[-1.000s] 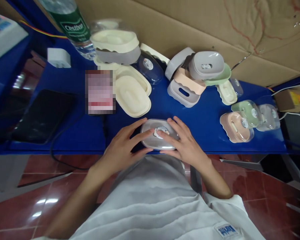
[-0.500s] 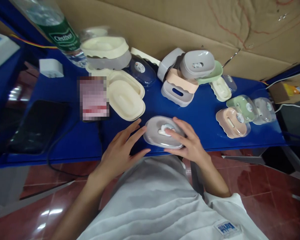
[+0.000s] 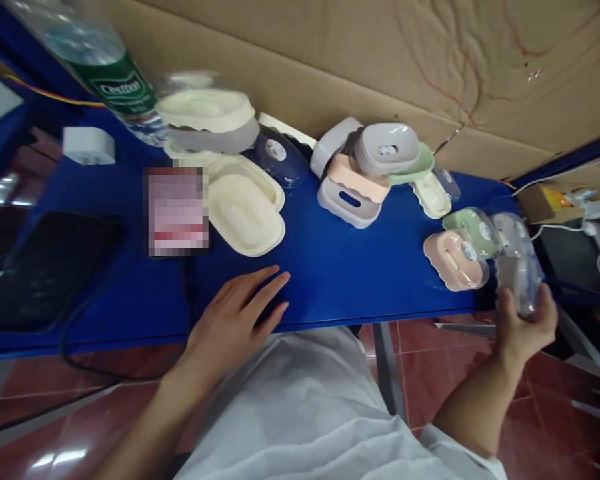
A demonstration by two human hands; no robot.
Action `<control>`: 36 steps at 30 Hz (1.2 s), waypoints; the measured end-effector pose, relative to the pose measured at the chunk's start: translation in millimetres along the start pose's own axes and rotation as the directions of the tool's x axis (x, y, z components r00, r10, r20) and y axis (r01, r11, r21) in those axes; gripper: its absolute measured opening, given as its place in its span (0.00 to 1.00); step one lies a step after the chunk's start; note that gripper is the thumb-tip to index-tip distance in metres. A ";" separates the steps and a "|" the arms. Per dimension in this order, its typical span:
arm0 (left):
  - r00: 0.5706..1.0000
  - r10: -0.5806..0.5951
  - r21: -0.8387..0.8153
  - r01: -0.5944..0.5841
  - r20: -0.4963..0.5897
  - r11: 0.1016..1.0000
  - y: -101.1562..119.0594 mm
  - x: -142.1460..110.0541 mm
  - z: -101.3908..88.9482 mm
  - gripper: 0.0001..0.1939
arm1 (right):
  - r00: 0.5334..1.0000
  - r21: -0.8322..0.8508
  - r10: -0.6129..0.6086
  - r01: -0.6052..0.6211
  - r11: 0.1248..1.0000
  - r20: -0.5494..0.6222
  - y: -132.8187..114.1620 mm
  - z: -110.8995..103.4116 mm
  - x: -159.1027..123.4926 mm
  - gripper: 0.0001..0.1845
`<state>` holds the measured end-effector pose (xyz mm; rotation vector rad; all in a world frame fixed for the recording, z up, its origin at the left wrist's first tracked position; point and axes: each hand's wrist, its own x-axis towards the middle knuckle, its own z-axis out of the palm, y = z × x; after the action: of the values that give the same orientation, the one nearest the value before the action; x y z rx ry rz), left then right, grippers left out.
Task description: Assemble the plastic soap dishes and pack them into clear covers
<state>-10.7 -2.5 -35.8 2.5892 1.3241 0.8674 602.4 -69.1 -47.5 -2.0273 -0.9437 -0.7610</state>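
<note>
At the table's right end, my right hand (image 3: 525, 327) grips a grey soap box (image 3: 513, 280) with a clear lid, thumb and fingers on opposite sides. It is close beside another lidded grey soap box (image 3: 514, 233); I cannot tell whether it touches the table. A lidded green soap box (image 3: 473, 230) and a lidded peach soap box (image 3: 455, 263) stand just to the left. My left hand (image 3: 237, 303) is at the table's front edge, fingers stretched out and holding nothing. Nearest to it are cream oval soap box parts (image 3: 250, 217).
Grey, peach and green soap box parts (image 3: 353, 197) are piled at the back middle. Clear lids (image 3: 285, 170) lie near a stack of cream parts (image 3: 205, 110). A water bottle (image 3: 113, 80), a white adapter (image 3: 89, 145), a pixelated item (image 3: 177, 210) and a black cable (image 3: 65, 333) are on the left.
My right hand has carried the lidded grey soap box from the front middle to the right end of the table. My left hand stays near the front edge, now away from the box.
</note>
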 end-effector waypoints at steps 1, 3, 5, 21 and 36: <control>1.000 0.012 0.004 -0.012 -0.006 1.000 0.0 0.8 0.2 0.22 | 0.999 -0.007 -0.018 0.019 1.000 0.045 1.8 4.1 -3.2 0.46; 1.000 0.026 0.008 -0.026 -0.010 1.000 -0.5 1.6 0.6 0.20 | 0.986 -0.011 -0.068 0.070 0.997 0.149 1.6 14.1 -3.8 0.48; 1.000 0.024 0.011 -0.024 -0.008 1.000 -1.0 1.3 1.0 0.19 | 0.974 0.010 -0.061 0.061 0.998 0.216 1.1 25.6 4.0 0.53; 0.996 -0.072 0.118 0.078 -0.060 0.990 1.1 2.7 5.5 0.22 | 0.917 0.481 -0.398 0.350 0.804 -0.003 -184.4 15.0 -52.6 0.28; 0.996 0.016 0.026 -0.013 -0.086 1.000 -1.3 -2.2 1.3 0.23 | 0.391 0.553 -0.852 0.648 0.524 0.349 -339.2 71.4 -53.9 0.22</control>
<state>-12.0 -3.3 -38.3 2.6114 1.3482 0.9808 310.7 118.9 3.6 -1.4244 -2.3355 -0.3169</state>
